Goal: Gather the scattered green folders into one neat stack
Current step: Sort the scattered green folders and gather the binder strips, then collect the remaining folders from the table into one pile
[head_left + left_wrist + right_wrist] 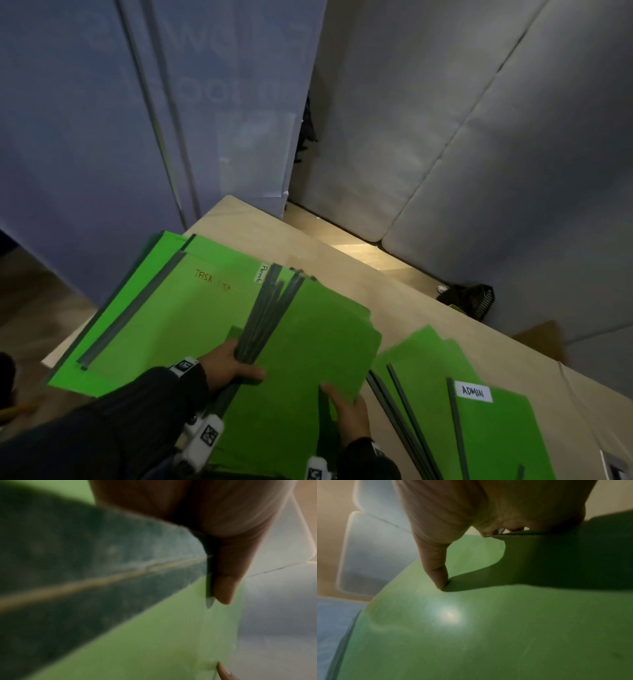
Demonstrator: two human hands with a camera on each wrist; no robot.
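I hold a bundle of green folders (308, 342) with dark spine bars above the table. My left hand (233, 366) grips the bundle at its spine bars (263, 318), thumb on top. My right hand (346, 411) pinches the bundle's near right edge, thumb pressed on the green cover (471, 628). In the left wrist view a finger of my left hand (223, 588) curls over the dark bars (102, 568). More green folders (154, 308), one marked "TASK", lie spread on the table's left. Another group (479, 428), one labelled "ADMIN", lies at the right.
The light wooden table (394, 284) runs from back left to front right, with its far corner near a blue-grey panel (102, 120). Grey padded cushions (479, 137) stand behind. A dark object (469, 298) lies on the floor beyond the table edge.
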